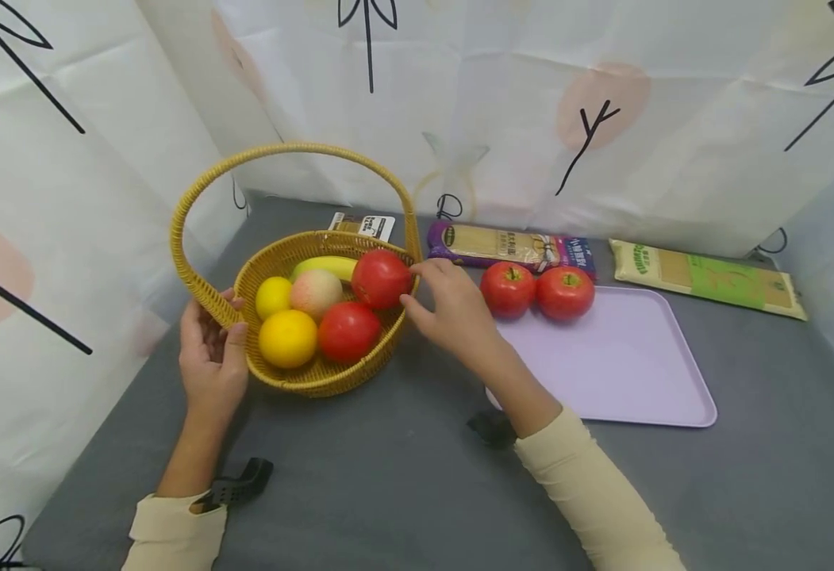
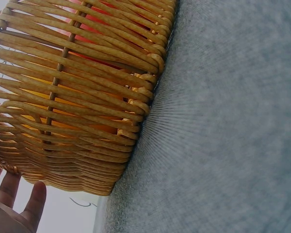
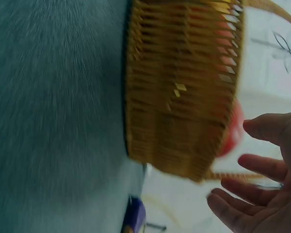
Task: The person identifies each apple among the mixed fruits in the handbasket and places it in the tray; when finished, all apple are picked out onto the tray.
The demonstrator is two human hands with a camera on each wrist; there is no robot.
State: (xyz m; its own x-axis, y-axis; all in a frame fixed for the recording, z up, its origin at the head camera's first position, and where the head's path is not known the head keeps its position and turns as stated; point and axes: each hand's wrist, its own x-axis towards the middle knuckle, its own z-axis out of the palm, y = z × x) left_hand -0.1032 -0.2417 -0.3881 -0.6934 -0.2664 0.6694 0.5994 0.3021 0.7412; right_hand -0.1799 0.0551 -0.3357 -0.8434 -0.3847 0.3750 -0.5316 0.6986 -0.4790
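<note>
A yellow wicker basket (image 1: 317, 385) with a tall arched handle stands at the left of the table. Inside are a banana (image 1: 325, 267), a peach (image 1: 316, 294), a small yellow fruit (image 1: 272, 297), a larger yellow-orange fruit (image 1: 288, 339) and two round red fruits, one low (image 1: 349, 331), one by the right rim (image 1: 382, 279). My left hand (image 1: 213, 365) holds the basket's left side at the handle's foot, its fingers partly hidden behind. Over the right rim, my right hand (image 1: 455, 313) has its fingers loosely spread beside the upper red fruit; in the right wrist view that hand (image 3: 266, 179) holds nothing.
A lilac tray (image 1: 616, 365) lies to the right, with two red apples (image 1: 508, 290) at its far left corner. Behind it are a purple noodle packet (image 1: 509, 246) and a green one (image 1: 709, 277). Another packet (image 1: 363, 225) lies behind the basket. Patterned white curtains enclose the table.
</note>
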